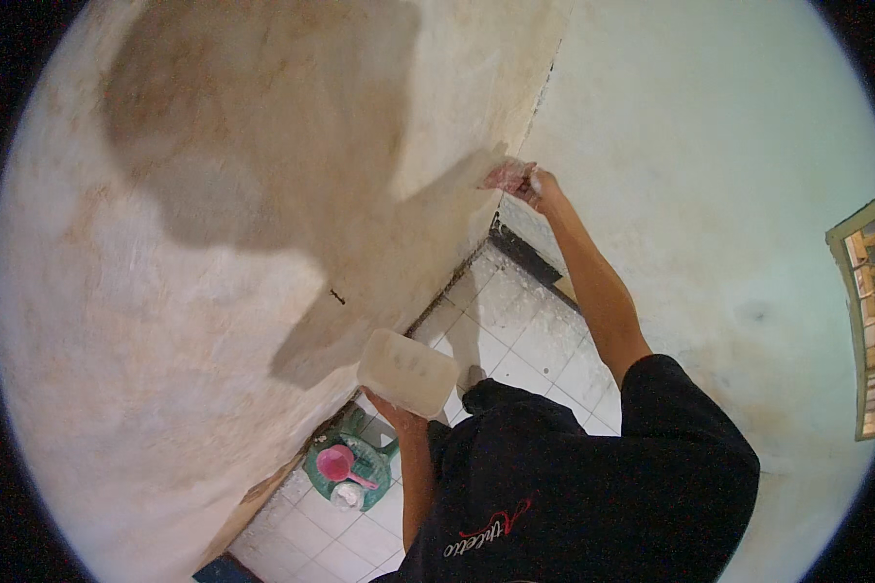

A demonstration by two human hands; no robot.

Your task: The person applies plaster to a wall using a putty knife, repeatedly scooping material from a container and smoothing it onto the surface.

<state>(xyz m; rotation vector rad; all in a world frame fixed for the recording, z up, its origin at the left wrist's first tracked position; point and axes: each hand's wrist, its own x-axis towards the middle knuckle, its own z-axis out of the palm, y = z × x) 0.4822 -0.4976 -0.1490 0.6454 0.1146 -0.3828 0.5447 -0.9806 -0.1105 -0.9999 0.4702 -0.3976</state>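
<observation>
My left hand [391, 410] is closed on the edge of a whitish, translucent plastic tub [410, 374], held low beside the wall. The tub has rounded corners, and a few faint grey marks show inside it. With the arm stretched out, my right hand [542, 190] grips a flat pinkish-red piece [507, 175] smeared with white. That piece is at the corner where the stained cream wall [204, 321] meets the pale green wall [690, 175]. Whether it is a scraper or a pad I cannot tell. White residue also marks my right fingers.
A green plastic stool [319, 470] stands low left by the wall, bearing a pink dipper [335, 463] and a small white bundle [347, 497]. White floor tiles [515, 374] are spattered with powder. A dark strip [525, 255] runs along the wall's foot. A framed window [860, 321] is at right.
</observation>
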